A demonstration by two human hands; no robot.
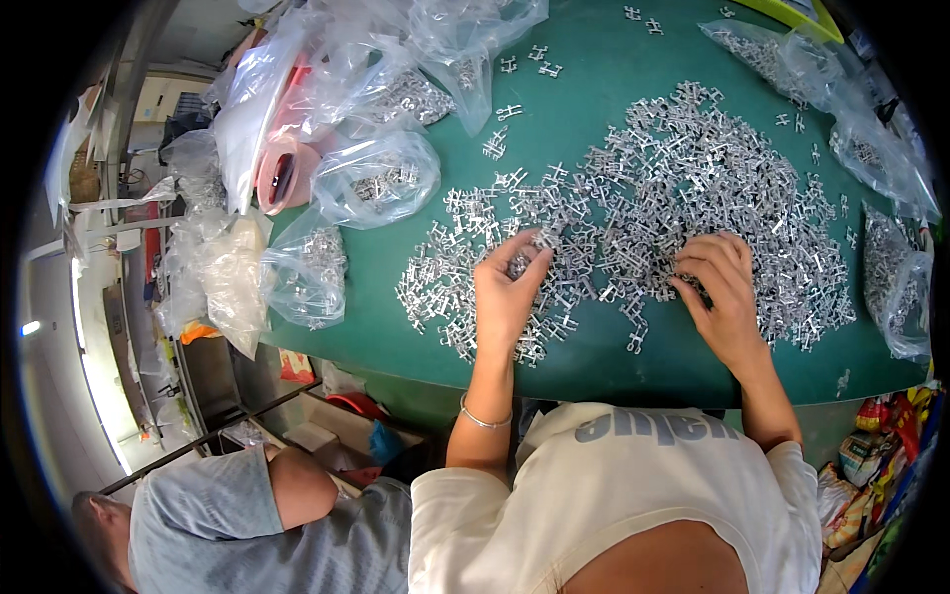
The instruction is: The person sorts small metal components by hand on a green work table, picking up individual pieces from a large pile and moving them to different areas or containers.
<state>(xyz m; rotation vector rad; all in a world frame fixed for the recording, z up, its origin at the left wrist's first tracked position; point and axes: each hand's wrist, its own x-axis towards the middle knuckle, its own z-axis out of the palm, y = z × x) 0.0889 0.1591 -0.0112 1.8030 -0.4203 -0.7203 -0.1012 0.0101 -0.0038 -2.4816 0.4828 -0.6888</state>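
L hand (503,289) half-curled, a few sm. H-shaped metal fittings (519,262) btwn thumb & fingers; R hand (720,282) loosely bent at bigger pile (732,188) (grip hidden, can't tell). Both piles twd green table's (574,119) front edge; clear plastic bags (401,158) nr L edge.

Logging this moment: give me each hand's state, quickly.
Left hand: curled, holding small metal parts.
Right hand: half-curled at the pile; whether it grips anything cannot be told.

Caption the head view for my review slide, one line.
Left hand holding small metal parts, right hand at the larger heap, on a green table bearing plastic bags.
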